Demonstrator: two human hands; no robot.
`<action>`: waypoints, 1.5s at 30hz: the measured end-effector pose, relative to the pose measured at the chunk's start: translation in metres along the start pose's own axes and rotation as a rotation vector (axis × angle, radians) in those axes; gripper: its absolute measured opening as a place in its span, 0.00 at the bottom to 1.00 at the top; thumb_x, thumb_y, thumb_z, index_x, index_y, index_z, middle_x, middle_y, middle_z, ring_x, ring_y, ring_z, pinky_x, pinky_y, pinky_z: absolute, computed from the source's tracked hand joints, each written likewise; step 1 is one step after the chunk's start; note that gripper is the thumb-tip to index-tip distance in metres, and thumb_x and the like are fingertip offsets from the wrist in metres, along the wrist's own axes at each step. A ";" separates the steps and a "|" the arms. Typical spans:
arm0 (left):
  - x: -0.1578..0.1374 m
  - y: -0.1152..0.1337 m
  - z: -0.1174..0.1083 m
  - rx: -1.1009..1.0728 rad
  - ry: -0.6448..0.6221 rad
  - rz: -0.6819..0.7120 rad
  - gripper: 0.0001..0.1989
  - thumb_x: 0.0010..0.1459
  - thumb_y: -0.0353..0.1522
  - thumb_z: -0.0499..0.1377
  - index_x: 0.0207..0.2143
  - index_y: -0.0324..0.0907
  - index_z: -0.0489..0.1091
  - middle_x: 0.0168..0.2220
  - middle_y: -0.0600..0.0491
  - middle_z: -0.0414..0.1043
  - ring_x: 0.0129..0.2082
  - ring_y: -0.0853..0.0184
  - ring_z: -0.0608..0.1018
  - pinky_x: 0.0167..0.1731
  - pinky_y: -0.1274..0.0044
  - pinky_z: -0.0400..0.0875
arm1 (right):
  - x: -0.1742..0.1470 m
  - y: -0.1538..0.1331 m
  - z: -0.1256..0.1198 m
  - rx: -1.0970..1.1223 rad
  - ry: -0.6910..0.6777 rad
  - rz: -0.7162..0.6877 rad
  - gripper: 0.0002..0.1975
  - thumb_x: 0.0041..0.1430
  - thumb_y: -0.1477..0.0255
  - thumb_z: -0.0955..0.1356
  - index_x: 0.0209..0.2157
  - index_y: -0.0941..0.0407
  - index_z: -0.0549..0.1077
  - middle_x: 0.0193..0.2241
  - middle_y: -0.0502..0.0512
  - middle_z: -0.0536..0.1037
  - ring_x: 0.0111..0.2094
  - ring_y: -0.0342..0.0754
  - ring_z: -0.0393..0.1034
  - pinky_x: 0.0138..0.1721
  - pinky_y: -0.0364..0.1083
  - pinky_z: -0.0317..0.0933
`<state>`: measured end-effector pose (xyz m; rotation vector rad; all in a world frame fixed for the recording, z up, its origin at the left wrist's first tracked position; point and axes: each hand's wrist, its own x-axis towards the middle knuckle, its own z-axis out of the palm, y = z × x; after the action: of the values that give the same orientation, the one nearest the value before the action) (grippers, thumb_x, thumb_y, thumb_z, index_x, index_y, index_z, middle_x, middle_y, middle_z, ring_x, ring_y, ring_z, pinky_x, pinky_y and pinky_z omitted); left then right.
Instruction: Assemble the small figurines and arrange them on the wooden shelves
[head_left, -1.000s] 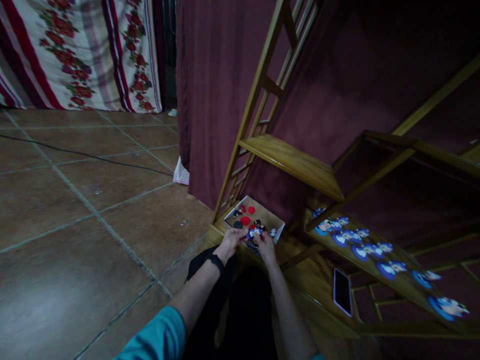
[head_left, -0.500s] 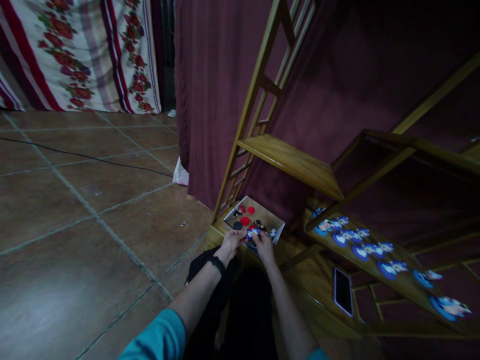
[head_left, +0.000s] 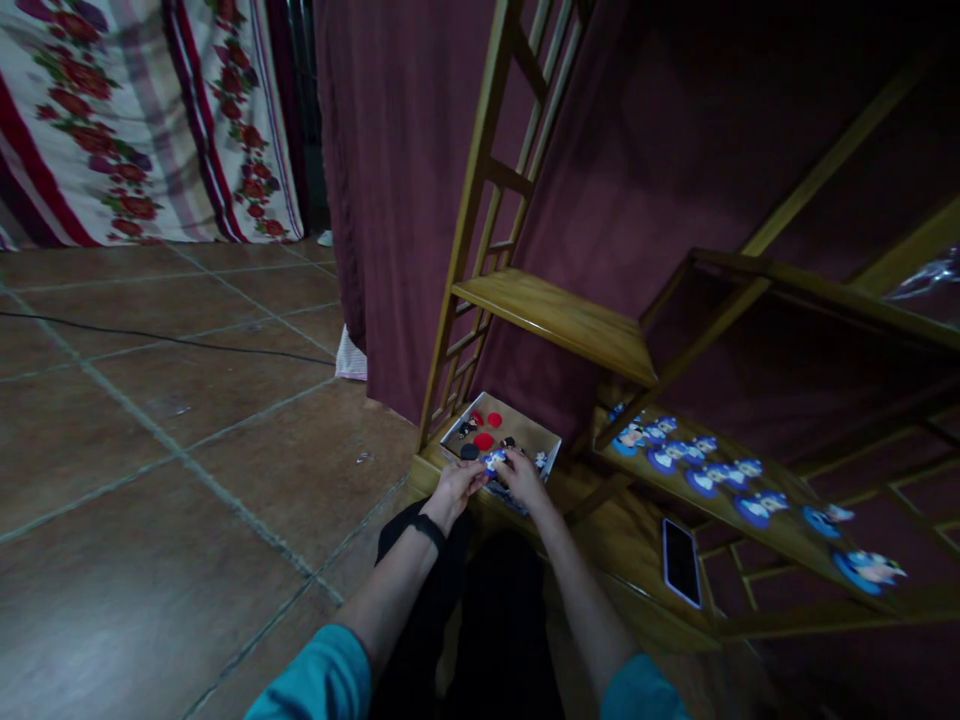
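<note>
Held piece: a small blue-and-white figure piece (head_left: pixel 495 461) is sitting just below the middle of the frame, at the near edge of the box, pinched between the two hands; its detail is too small to make out.
Left hand: the left hand (head_left: pixel 456 484) is reaching in from the lower centre, fingers closing on the left side of the held piece; a dark band is circling its wrist.
Right hand: the right hand (head_left: pixel 523 478) is meeting it from the right, fingertips gripping the same piece, so both hands are coming together over it.
Box: a shallow cardboard box (head_left: pixel 531 434) is lying on the lowest board of the rack, just above the hands, holding red discs (head_left: pixel 484 440), a dark disc and a few more small figures.
Rack: a wooden rack (head_left: pixel 559 320) is leaning across the centre and right of the frame before a maroon curtain (head_left: pixel 420 180).
Sloping shelf: a row of blue figure pieces (head_left: pixel 712 480) is lying along the board at right centre.
Phone: a phone (head_left: pixel 681 562) is resting face up on the low board at lower right, well apart from the hands.
Floor: brown tiles (head_left: pixel 150 480) are filling the left half, with a black cable (head_left: pixel 150 338) crossing them.
Upper left: a striped floral cloth (head_left: pixel 127 110) is hanging there.
</note>
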<state>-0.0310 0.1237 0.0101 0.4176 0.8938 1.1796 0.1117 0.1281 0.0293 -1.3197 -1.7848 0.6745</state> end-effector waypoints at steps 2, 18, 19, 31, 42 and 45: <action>0.000 -0.001 -0.001 0.006 0.000 -0.002 0.08 0.37 0.24 0.66 0.18 0.34 0.68 0.16 0.53 0.70 0.17 0.74 0.72 0.22 0.83 0.70 | 0.001 -0.001 -0.002 -0.060 -0.041 -0.028 0.05 0.50 0.69 0.65 0.28 0.54 0.72 0.28 0.50 0.72 0.32 0.46 0.63 0.37 0.44 0.56; -0.008 0.008 -0.003 0.050 -0.208 -0.087 0.05 0.45 0.20 0.62 0.29 0.32 0.72 0.26 0.46 0.76 0.23 0.71 0.77 0.30 0.80 0.73 | -0.023 0.015 0.021 0.314 0.183 0.108 0.15 0.46 0.67 0.68 0.39 0.54 0.71 0.39 0.53 0.71 0.36 0.45 0.69 0.41 0.47 0.63; -0.008 0.007 -0.003 0.045 -0.219 -0.092 0.06 0.46 0.20 0.61 0.30 0.32 0.72 0.26 0.46 0.76 0.23 0.71 0.77 0.30 0.80 0.73 | -0.021 0.015 0.022 0.346 0.188 0.115 0.16 0.45 0.68 0.68 0.39 0.53 0.71 0.40 0.53 0.71 0.36 0.45 0.69 0.42 0.47 0.63; -0.005 -0.005 0.001 0.027 -0.156 -0.058 0.05 0.46 0.19 0.60 0.29 0.31 0.71 0.25 0.47 0.75 0.23 0.70 0.77 0.28 0.80 0.74 | -0.014 0.021 0.026 0.572 0.107 0.198 0.15 0.40 0.65 0.71 0.32 0.57 0.74 0.29 0.54 0.77 0.33 0.51 0.72 0.38 0.50 0.64; -0.011 -0.011 0.005 0.033 -0.126 -0.048 0.06 0.44 0.18 0.62 0.27 0.33 0.70 0.23 0.48 0.74 0.22 0.70 0.77 0.29 0.79 0.74 | -0.028 0.010 0.018 0.653 0.116 0.196 0.15 0.39 0.63 0.72 0.30 0.56 0.74 0.31 0.54 0.78 0.35 0.51 0.71 0.44 0.52 0.61; -0.019 -0.006 0.004 0.045 -0.180 -0.080 0.06 0.45 0.20 0.62 0.29 0.32 0.71 0.26 0.46 0.75 0.24 0.70 0.77 0.31 0.79 0.74 | -0.039 -0.002 0.013 0.740 0.110 0.228 0.17 0.41 0.63 0.71 0.35 0.56 0.75 0.35 0.55 0.78 0.38 0.51 0.71 0.46 0.51 0.60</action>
<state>-0.0262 0.1045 0.0151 0.5116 0.7745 1.0329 0.1049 0.0908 0.0125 -1.0135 -1.1209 1.2158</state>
